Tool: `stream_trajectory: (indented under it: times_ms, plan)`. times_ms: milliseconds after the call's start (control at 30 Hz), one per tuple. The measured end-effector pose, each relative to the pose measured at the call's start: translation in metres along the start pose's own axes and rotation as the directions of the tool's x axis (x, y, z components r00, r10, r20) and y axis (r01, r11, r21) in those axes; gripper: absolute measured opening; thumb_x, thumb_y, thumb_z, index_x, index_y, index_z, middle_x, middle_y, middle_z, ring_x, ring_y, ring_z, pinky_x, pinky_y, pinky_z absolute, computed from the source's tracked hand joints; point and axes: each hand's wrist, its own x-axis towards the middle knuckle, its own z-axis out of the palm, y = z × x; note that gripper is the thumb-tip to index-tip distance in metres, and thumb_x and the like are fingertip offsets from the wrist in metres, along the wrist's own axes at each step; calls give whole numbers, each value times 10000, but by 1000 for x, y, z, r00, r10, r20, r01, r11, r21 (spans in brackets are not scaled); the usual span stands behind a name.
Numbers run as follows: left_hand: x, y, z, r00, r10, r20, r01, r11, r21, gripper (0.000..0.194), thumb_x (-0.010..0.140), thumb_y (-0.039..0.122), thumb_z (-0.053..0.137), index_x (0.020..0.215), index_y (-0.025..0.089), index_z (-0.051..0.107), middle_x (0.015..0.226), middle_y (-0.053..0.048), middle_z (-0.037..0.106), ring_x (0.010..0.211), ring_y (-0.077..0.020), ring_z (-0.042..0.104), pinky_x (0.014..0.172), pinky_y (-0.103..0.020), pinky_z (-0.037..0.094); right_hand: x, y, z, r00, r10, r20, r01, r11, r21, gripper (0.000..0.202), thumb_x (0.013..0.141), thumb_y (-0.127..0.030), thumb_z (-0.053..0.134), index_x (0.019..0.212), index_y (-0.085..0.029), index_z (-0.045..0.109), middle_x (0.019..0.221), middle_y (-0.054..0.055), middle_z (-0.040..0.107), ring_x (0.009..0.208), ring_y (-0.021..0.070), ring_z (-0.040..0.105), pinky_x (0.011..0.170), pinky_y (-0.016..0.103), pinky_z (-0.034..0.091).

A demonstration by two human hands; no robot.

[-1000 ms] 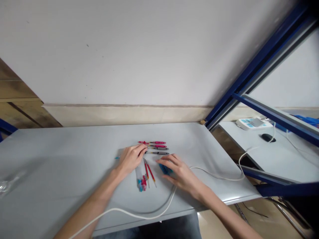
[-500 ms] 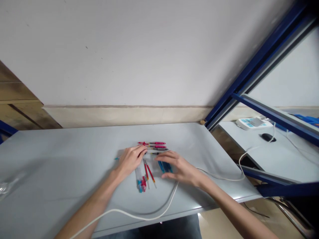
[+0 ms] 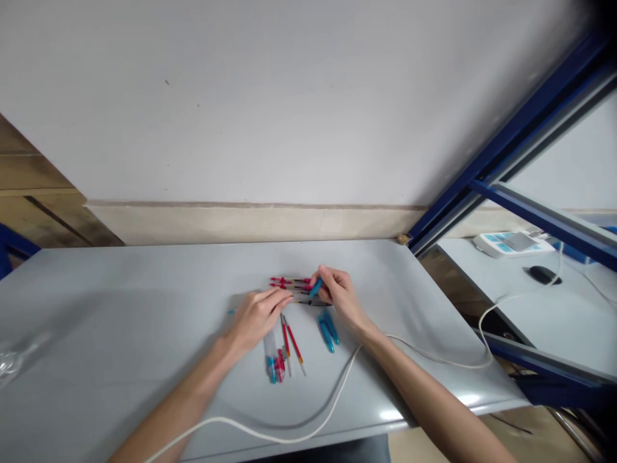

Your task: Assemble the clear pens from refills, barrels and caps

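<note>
My right hand [image 3: 335, 292] is closed around a blue pen part [image 3: 316, 287], held over the right ends of a row of pens [image 3: 290, 283] with red and black parts. At the left ends of the lower pens rests my left hand [image 3: 263, 312], its fingers pressed together on something I cannot make out. Two blue pen barrels [image 3: 328, 330] lie below my right hand. Between the hands and nearer the front are two red refills [image 3: 292, 341]. Beside them lie a clear tube [image 3: 270, 344] and small red and blue caps [image 3: 276, 366].
A white cable [image 3: 270, 438] crosses the grey table [image 3: 120, 334] near its front edge. Crumpled clear plastic [image 3: 9, 363] lies at the far left. Beyond a blue metal frame [image 3: 501, 151], a side table holds a white device [image 3: 513, 244] and a black mouse [image 3: 543, 275].
My right hand has moved up from the blue barrels to the pen row and now grips a blue part. My left hand stays near the pens' left ends. The view has shifted slightly.
</note>
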Motion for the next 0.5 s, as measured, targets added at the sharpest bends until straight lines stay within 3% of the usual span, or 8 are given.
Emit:
stream_trajectory:
  times_ms: [167, 500]
  plan:
    - [0, 2, 0, 1000, 4, 0, -4, 1000, -1, 214, 1026, 279, 512, 1112, 231, 702, 1014, -25, 760, 870, -169, 729, 827, -299, 579, -8, 3, 0, 999, 32, 42, -35, 997, 72, 457, 899, -595, 614, 910, -146, 699, 601, -14, 541, 468, 97, 382, 431, 245, 271]
    - [-1, 0, 1, 999, -43, -24, 42, 999, -29, 178, 1018, 259, 527, 1085, 223, 689, 986, -20, 746, 858, -162, 714, 816, -281, 558, -11, 4, 5, 996, 80, 49, -85, 990, 115, 378, 887, -514, 672, 955, -145, 716, 641, -4, 589, 506, 104, 489, 450, 231, 397]
